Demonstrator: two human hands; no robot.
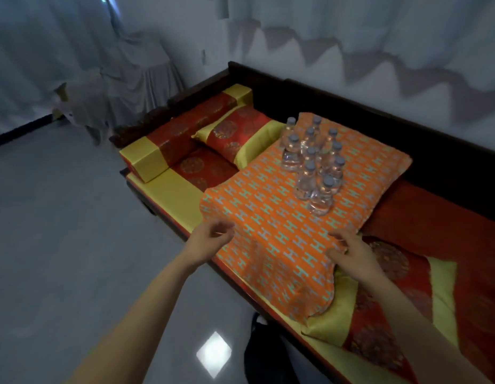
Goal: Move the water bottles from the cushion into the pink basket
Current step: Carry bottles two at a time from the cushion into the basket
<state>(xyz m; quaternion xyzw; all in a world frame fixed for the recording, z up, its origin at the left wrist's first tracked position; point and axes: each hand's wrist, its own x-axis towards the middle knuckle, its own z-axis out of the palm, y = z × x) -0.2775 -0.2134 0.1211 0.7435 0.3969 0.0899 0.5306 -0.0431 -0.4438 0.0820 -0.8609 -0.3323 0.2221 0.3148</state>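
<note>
reaching from the cushion (282,239) edge, both the left hand (213,236) and right hand (349,250) are empty and half-curled; grasp the nearest upright bottle (322,199) of the standing cluster low on its body, since no pink basket is in view.

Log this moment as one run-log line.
bottles: upright on orange cushion | left hand: empty | right hand: on cushion edge | basket: not visible

Dark wooden daybed (351,106), red-gold bolster (185,134) (yellow ends), matching pillow (235,134), pale draped cloth (135,70), perhaps covering furniture
</note>
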